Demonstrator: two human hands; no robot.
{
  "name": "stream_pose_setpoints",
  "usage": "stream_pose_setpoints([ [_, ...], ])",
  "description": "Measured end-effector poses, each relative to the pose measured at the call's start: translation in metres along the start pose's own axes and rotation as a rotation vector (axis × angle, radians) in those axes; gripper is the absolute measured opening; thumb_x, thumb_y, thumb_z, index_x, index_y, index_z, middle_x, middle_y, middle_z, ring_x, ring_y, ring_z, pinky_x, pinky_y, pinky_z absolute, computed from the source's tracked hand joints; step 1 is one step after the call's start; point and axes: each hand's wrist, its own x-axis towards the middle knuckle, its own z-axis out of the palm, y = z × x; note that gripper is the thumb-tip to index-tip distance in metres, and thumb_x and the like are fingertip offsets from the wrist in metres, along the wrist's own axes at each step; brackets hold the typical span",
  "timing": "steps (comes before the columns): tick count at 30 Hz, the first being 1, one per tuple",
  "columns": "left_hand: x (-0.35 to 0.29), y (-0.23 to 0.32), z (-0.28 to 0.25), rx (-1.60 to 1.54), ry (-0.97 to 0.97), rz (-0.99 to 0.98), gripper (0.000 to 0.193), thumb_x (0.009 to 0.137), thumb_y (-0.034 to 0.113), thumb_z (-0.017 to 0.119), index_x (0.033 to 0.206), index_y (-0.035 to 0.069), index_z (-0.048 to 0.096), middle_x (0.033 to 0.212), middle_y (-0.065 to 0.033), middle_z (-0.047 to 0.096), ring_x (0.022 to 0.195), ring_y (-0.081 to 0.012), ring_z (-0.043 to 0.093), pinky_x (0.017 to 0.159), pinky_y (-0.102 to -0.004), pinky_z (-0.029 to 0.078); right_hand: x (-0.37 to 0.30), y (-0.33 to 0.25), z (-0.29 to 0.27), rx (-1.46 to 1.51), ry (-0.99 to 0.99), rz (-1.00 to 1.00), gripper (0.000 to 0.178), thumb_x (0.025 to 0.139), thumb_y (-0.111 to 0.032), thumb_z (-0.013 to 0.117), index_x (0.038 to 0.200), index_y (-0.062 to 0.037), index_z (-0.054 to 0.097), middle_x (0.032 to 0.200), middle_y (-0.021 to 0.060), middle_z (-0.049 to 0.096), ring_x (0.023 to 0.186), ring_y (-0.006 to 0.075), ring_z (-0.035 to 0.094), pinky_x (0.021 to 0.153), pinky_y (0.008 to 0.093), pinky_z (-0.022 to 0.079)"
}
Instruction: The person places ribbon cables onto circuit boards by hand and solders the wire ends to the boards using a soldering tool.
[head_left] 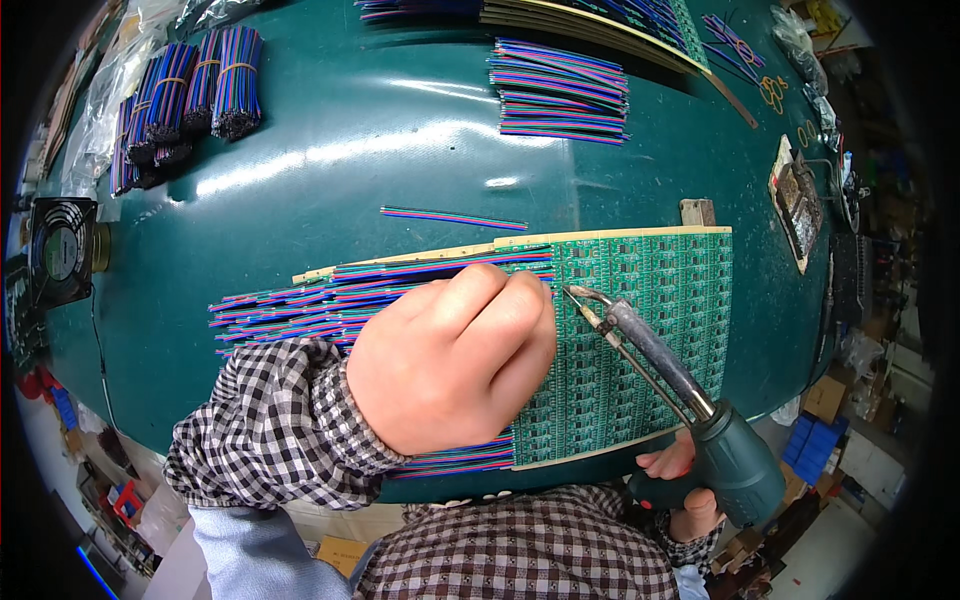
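A green circuit board panel (640,340) with rows of small parts lies before me. Multicoloured ribbon wires (280,310) spread leftward from it. My left hand (455,360) is closed in a pinch on a ribbon wire at the panel, with the fingertips partly hidden behind the knuckles. At the panel's lower right, my right hand (680,470) grips the dark green handle of a soldering gun (735,460). The gun's bent tip and thin solder feed tube meet the panel just right of my left fingers. One loose ribbon wire (455,218) lies beyond the panel.
Bundled wires (237,80) sit at the far left, and a loose wire pile (560,90) lies at the far middle. More stacked panels (600,30) stand behind it. A small fan (65,250) is at the left edge; a soldering iron stand (797,205) is at the right.
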Motion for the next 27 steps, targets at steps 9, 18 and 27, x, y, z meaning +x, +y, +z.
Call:
stream_pose_setpoints([
  [9,0.0011,-0.0029,-0.0013,-0.025,-0.012,-0.008,0.034,0.06,0.005,0.064,0.093,-0.005,0.064,0.09,-0.0119,0.057,0.075,-0.0228,0.059,0.062,-0.03,0.051,-0.0004,0.0017,-0.0014,-0.004,-0.024,-0.012,0.063,0.074,-0.053,0.07,0.095,0.004,0.054,0.076,0.0106,0.057,0.072,0.027,0.061,0.074,0.0477,0.054],
  [18,0.0044,-0.0039,-0.0064,-0.08,-0.085,-0.042,0.033,0.062,0.004,0.064,0.093,-0.006,0.063,0.089,-0.0119,0.056,0.074,-0.0231,0.059,0.062,-0.0304,0.051,0.0012,-0.0029,0.0024,-0.016,-0.006,0.039,0.07,0.073,-0.055,0.07,0.1,0.0067,0.051,0.075,0.0102,0.055,0.071,0.0263,0.06,0.075,0.0472,0.054],
  [27,0.003,-0.0029,-0.0063,-0.075,-0.081,-0.043,0.033,0.062,0.004,0.064,0.093,-0.005,0.064,0.09,-0.0119,0.057,0.074,-0.0229,0.059,0.062,-0.0301,0.051,0.0005,0.0002,0.0002,-0.023,-0.028,0.053,0.065,0.073,-0.054,0.07,0.095,0.0047,0.053,0.075,0.0101,0.056,0.072,0.0256,0.06,0.077,0.0464,0.053],
])
